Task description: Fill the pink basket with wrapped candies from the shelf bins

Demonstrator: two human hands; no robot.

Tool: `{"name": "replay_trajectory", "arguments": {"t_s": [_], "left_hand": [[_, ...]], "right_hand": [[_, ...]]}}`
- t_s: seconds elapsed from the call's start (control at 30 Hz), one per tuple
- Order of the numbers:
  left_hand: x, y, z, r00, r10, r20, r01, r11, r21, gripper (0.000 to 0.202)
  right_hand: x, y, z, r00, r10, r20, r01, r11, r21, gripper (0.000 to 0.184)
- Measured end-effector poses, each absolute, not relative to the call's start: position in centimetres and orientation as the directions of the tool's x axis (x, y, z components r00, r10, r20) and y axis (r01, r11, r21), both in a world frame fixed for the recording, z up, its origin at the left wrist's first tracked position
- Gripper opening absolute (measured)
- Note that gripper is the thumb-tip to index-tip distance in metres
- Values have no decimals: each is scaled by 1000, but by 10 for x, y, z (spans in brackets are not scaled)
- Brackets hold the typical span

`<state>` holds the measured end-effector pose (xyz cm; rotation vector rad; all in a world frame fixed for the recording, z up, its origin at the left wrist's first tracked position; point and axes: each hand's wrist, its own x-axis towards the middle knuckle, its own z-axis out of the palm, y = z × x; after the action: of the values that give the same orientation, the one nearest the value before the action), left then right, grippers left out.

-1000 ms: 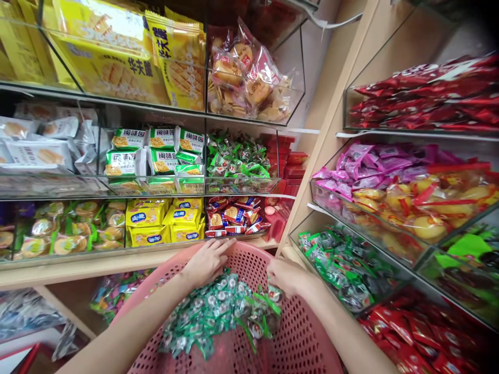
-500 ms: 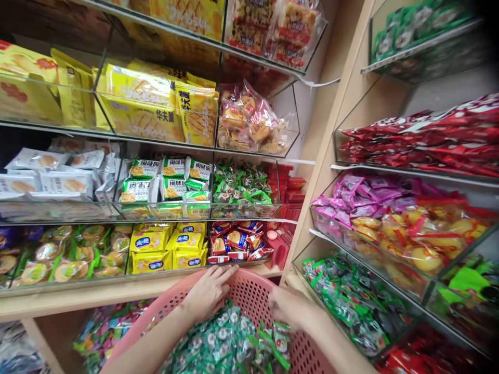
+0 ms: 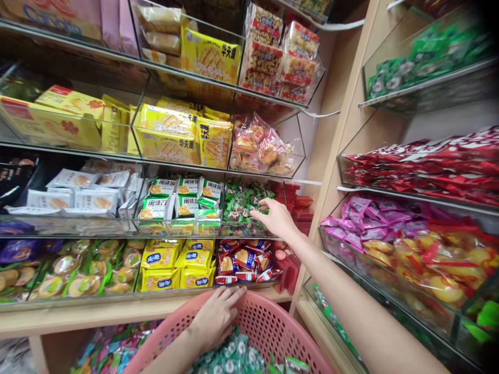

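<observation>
Teal-green wrapped sweets (image 3: pixel 234 358) lie inside a pink perforated plastic basket (image 3: pixel 280 322). The left hand (image 3: pixel 216 317) rests on the basket's far rim, its extended fingers slightly spread. Beyond, red-and-blue wrapped biscuits (image 3: pixel 245 258) sit in a low shelf bin. Above them, the right hand (image 3: pixel 277 219) reaches to green-wrapped candies (image 3: pixel 241 197), thumb and forefinger parted; whether its hidden fingers hold one, I cannot tell.
</observation>
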<state>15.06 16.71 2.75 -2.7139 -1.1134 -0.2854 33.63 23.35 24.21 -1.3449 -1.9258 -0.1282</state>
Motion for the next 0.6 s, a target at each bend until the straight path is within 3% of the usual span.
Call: {"name": "replay_trajectory", "arguments": {"t_s": [0.23, 0.43, 0.6], "left_hand": [[150, 167, 26, 699, 666, 261, 707, -698, -111, 16], [150, 167, 28, 704, 663, 254, 702, -704, -110, 14], [151, 170, 25, 693, 666, 274, 710, -697, -100, 13]], "right_hand": [[322, 241, 237, -121, 805, 580, 880, 358, -313, 38], [314, 238, 244, -16, 854, 520, 896, 243, -371, 37], [305, 235, 235, 65, 789, 610, 896, 223, -383, 28]]}}
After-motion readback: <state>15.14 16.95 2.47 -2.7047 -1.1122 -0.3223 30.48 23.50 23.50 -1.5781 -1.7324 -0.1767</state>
